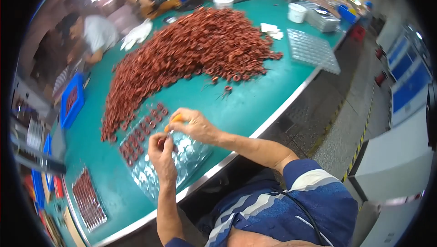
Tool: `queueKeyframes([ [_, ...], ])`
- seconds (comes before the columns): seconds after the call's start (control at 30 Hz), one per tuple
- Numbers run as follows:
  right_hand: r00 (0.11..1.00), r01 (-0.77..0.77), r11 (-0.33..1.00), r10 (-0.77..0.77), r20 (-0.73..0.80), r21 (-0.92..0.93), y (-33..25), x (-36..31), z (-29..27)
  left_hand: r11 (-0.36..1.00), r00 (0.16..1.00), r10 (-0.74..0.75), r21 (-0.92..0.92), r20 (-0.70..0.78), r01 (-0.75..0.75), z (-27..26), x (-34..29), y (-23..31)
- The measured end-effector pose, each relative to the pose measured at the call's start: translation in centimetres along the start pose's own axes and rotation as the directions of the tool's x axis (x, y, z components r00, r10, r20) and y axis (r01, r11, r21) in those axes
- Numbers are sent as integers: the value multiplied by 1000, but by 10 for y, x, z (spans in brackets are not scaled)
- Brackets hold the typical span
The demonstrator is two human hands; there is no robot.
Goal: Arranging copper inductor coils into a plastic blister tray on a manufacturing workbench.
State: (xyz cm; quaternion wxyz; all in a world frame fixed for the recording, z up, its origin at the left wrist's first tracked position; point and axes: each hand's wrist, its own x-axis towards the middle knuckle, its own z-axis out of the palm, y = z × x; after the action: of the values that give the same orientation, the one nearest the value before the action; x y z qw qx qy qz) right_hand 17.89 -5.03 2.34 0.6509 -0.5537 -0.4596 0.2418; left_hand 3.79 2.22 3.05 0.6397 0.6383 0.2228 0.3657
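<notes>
Over a clear plastic blister tray point(189, 158), both my hands meet close together. Between the fingers of my left hand point(161, 153) is a small dark red ring-shaped coil point(161, 143). My right hand point(195, 126) is pinched beside it, its fingertips almost touching the left ones. Orange patches point(176, 118) show at the right fingers; whether they are finger covers or part of a tool I cannot tell. Rows of red coils point(141, 133) fill the tray's far left part, while its pockets nearer me hold none.
A large heap of red coils point(195, 42) covers the green table point(246, 106). A filled tray point(88, 199) lies near left, a blue bin point(72, 101) beyond. Far right are a clear tray point(312, 49) and white bucket point(297, 13). Co-workers point(98, 33) sit across.
</notes>
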Motion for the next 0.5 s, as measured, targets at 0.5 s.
queueKeyframes([
  [0.5,938,258,856,-333,-95,-448,-9,-1,-1,944,985,-119,-293,125,151,-7,14,-9],
])
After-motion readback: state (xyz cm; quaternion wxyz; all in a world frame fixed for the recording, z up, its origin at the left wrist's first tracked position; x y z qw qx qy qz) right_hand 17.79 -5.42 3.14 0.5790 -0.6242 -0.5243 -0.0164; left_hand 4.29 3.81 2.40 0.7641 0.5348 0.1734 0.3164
